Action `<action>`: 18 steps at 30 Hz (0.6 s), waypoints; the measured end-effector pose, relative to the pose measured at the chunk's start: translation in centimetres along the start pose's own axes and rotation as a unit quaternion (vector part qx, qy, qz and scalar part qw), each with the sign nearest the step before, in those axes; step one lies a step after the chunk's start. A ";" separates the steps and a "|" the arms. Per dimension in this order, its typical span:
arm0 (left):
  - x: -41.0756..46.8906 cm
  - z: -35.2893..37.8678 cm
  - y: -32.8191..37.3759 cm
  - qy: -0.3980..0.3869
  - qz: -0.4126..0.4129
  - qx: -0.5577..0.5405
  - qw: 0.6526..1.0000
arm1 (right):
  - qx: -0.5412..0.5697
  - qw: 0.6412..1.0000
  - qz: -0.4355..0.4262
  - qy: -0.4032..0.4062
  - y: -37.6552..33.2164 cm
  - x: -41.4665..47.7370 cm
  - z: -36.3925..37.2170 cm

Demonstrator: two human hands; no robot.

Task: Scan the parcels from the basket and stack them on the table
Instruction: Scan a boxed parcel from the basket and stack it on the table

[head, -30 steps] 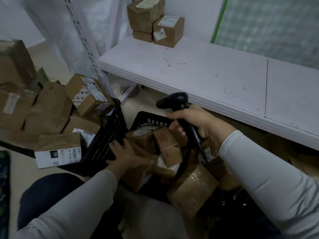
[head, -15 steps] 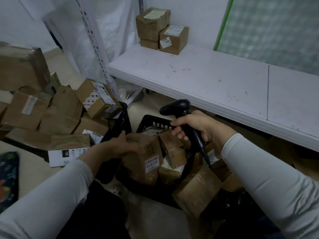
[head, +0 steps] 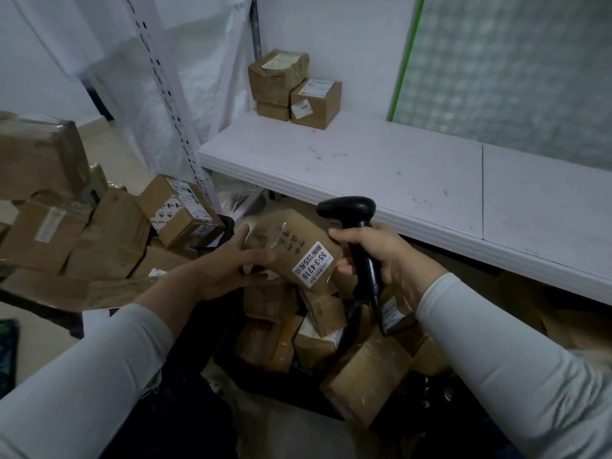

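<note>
My left hand [head: 228, 265] grips a brown taped parcel [head: 291, 240] with a white label reading 55-3-4316, lifted above the black basket [head: 228, 362]. My right hand [head: 381, 256] holds a black barcode scanner [head: 356, 226] by its handle, just right of the parcel, its head level with the parcel's top. The basket below holds several more brown parcels [head: 318, 326]. Three scanned parcels [head: 293, 86] are stacked at the back left corner of the white table [head: 414, 180].
A pile of cardboard boxes [head: 82, 223] lies on the floor at the left, next to a second black crate [head: 228, 223]. A white perforated rack post [head: 172, 104] rises left of the table. One parcel [head: 364, 376] leans at the basket's near right corner.
My left hand has lifted a parcel out of the basket and turned its label upward beside the scanner. My right hand with the scanner has stayed about where it was.
</note>
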State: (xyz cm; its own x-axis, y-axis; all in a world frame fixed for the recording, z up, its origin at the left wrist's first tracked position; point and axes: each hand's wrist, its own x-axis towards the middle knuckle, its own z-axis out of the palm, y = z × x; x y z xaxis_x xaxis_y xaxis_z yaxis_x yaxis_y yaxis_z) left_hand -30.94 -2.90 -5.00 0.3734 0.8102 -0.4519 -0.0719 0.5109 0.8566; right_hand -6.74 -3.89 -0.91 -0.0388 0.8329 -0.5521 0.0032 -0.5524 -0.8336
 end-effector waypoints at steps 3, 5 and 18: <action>-0.4 0.5 0.2 -0.040 -0.001 0.034 0.999 | 0.060 0.997 -0.039 0.024 0.1 -0.2 0.2; -0.5 0.7 0.4 -0.048 -0.009 0.008 0.999 | 0.073 0.995 -0.054 0.031 0.0 -0.1 0.3; 0.4 0.7 2.1 0.097 -0.180 0.000 0.979 | 0.024 0.992 -0.111 0.052 0.4 -0.6 1.0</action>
State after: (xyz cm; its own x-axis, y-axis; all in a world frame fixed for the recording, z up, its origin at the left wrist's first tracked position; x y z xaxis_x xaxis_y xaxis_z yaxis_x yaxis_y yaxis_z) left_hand -30.29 -1.68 -3.22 0.1916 0.6177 -0.7627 0.0318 0.7728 0.6338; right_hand -7.71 -4.66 -0.89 0.0700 0.9319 -0.3558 -0.0407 -0.3537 -0.9345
